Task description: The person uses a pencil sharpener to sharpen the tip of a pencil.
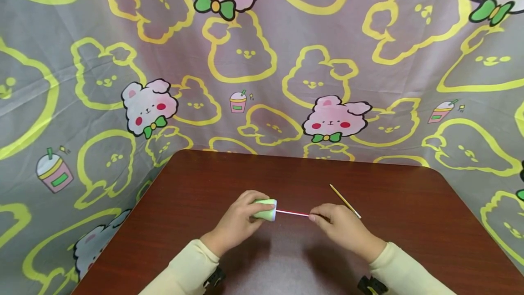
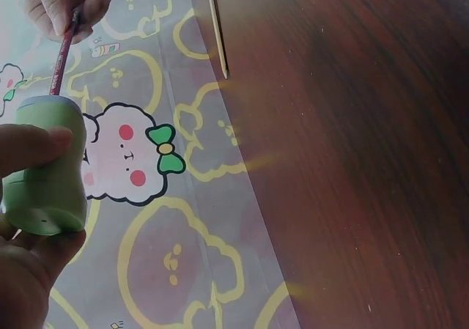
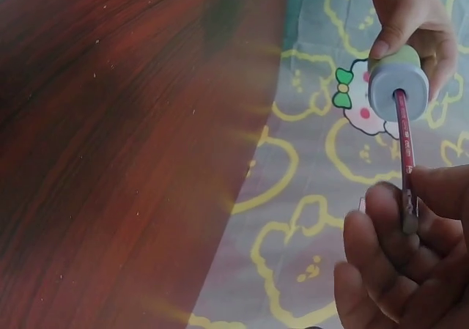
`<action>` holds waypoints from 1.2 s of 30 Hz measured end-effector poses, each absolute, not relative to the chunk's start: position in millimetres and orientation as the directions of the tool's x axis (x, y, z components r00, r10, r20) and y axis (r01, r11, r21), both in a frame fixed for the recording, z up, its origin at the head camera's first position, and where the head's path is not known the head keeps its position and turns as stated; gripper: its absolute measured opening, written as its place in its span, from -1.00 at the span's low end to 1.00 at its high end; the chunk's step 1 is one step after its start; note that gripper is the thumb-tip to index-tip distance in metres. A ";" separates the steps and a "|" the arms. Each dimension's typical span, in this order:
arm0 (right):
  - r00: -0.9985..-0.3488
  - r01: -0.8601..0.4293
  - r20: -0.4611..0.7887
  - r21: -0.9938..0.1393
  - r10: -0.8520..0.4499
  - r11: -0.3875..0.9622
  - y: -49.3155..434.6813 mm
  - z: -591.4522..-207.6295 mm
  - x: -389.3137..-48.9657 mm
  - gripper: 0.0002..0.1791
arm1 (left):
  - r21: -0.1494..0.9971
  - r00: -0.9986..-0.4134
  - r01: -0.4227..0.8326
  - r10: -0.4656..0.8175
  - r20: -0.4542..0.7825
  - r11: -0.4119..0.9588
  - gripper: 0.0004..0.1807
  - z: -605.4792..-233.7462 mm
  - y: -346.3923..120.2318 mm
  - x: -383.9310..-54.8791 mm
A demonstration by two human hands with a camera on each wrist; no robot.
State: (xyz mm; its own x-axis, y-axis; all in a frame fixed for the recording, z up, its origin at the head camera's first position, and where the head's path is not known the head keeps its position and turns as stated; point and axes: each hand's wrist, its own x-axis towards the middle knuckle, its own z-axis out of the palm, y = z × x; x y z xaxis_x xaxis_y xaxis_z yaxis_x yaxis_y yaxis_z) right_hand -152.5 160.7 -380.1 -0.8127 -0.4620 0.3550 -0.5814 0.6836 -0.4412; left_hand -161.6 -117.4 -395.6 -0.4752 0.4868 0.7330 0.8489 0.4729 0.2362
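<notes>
My left hand (image 1: 240, 216) grips a light green pencil sharpener (image 1: 268, 210) above the table, its pale lilac end facing right. A red pencil (image 1: 292, 213) sits with one end in the sharpener's hole, plainly visible in the right wrist view. Thumb and fingers of my right hand (image 1: 341, 226) pinch the pencil near its dark other end. The pencil's tip is hidden inside the sharpener (image 2: 55, 171). Behind the right hand, a yellow pencil (image 1: 345, 200) lies on the table, touched by neither hand.
The dark reddish-brown table (image 1: 204, 181) has rounded far corners. A grey cloth (image 1: 274, 76) printed with yellow outlines and cartoon animals hangs behind it and along the sides. Both wrists wear dark straps.
</notes>
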 end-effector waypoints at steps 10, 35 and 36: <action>-0.555 -0.724 0.651 -0.072 -0.518 0.686 157.9 -386.6 -155.7 -0.80 | 0.289 -0.534 0.816 0.461 0.708 0.501 -0.48 -396.6 -117.0 -160.1; -0.367 -0.795 0.660 0.143 -0.655 0.590 157.1 -385.6 -162.4 -0.91 | 0.257 -0.515 0.822 0.471 0.716 0.508 -0.47 -398.4 -116.2 -161.4; -0.366 -0.797 0.662 0.140 -0.654 0.587 157.1 -385.5 -162.5 -0.92 | 0.259 -0.517 0.822 0.471 0.715 0.508 -0.47 -398.1 -116.0 -161.2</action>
State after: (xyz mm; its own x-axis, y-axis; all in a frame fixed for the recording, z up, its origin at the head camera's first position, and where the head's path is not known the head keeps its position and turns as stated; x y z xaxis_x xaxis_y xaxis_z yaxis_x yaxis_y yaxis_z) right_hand -162.5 157.1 -385.5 -0.3660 -0.6543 0.6618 -0.7973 0.5873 0.1396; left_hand -161.2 -116.0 -398.1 -0.5168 0.4712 0.7148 0.8216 0.5077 0.2593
